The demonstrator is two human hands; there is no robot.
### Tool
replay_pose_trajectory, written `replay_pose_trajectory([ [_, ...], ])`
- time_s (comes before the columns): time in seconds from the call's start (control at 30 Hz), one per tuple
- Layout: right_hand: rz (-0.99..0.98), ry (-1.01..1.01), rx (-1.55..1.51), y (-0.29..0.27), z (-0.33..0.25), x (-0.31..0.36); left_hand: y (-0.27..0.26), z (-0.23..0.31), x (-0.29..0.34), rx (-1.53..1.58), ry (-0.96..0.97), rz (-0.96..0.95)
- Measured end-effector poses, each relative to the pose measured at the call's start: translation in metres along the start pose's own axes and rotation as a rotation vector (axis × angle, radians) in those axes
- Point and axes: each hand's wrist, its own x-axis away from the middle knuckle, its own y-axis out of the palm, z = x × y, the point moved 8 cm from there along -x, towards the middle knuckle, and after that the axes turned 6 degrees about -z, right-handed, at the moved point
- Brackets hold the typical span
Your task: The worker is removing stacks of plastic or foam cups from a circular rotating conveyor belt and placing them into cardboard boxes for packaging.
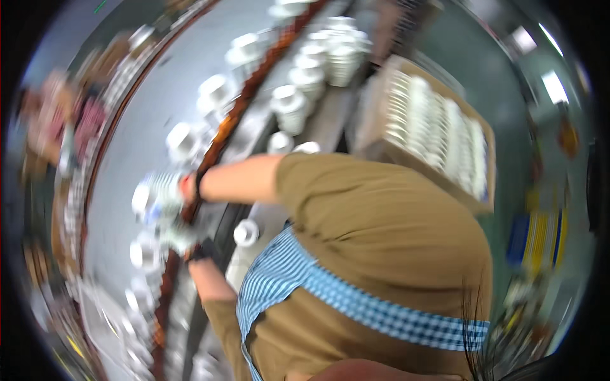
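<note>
White cup-shaped pieces (pixel 145 254) beside right hand (pixel 170 192) and left hand (pixel 178 237); blurred, cannot tell hands' grip.

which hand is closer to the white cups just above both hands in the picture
Right: the right hand is just below those white cups in the picture; the left hand is lower, farther from them.

Motion blur smears the right hand (pixel 170 190) and the left hand (pixel 179 233); their fingers and exact grip on the nearby white cups (pixel 143 195) cannot be told. The top edge crops the farthest cup stack (pixel 291 7), the lower edge the brown shirt (pixel 387 247). The co-worker (pixel 60 117) and a blue-and-yellow object (pixel 537 238) are too blurred to make out.
</note>
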Motion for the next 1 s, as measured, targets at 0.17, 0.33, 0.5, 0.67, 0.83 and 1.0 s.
replay_pose_trajectory([
  [0.17, 0.087, 0.281, 0.154, 0.026, 0.036, 0.004, 0.012, 0.001, -0.013, -0.072, -0.006, 0.129],
  [0.33, 0.059, 0.345, 0.41, 0.034, 0.025, 0.016, -0.041, 0.011, -0.009, -0.168, 0.195, 0.246],
  [0.5, 0.07, 0.412, 0.233, 0.011, 0.022, 0.018, -0.067, 0.02, 0.018, -0.242, 0.376, 0.226],
  [0.67, 0.188, 0.466, 0.257, 0.022, 0.009, 0.015, -0.1, 0.038, 0.041, -0.254, 0.466, 0.2],
  [0.83, 0.257, 0.511, 0.222, 0.03, -0.005, 0.005, -0.121, 0.037, 0.05, -0.194, 0.4, 0.144],
  [1.0, 0.268, 0.551, 0.238, 0.031, 0.001, -0.006, -0.11, -0.055, 0.034, -0.152, 0.141, 0.028],
])
